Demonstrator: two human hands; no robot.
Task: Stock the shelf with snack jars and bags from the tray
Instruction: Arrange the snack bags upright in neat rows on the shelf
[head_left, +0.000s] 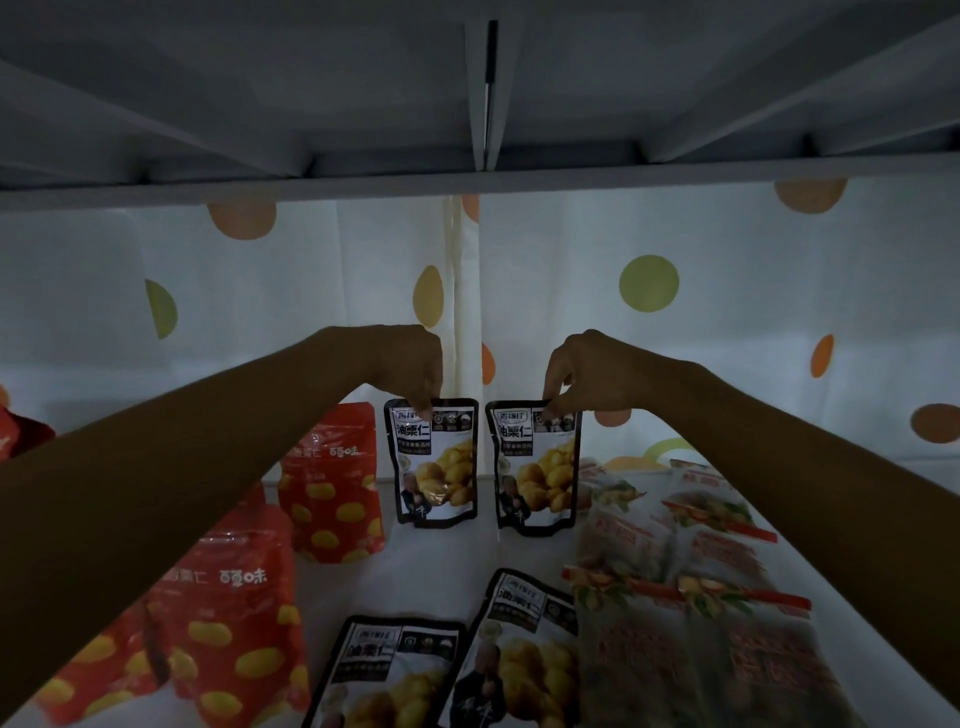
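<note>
Two black-and-white chestnut snack bags stand upright side by side at the back of the white shelf board (441, 566). My left hand (405, 364) pinches the top edge of the left bag (434, 467). My right hand (587, 374) pinches the top edge of the right bag (537, 473). Both bags' bottoms rest on the shelf. Two more of the same bags (519, 649) stand nearer to me, partly cut off by the frame's bottom edge.
Red bags with yellow dots (332, 483) stand at the left, one close to my left forearm. Pale bags with red strips (691, 566) lie stacked at the right. A polka-dot curtain (649, 291) backs the shelf. The underside of the upper shelf (488, 104) hangs overhead.
</note>
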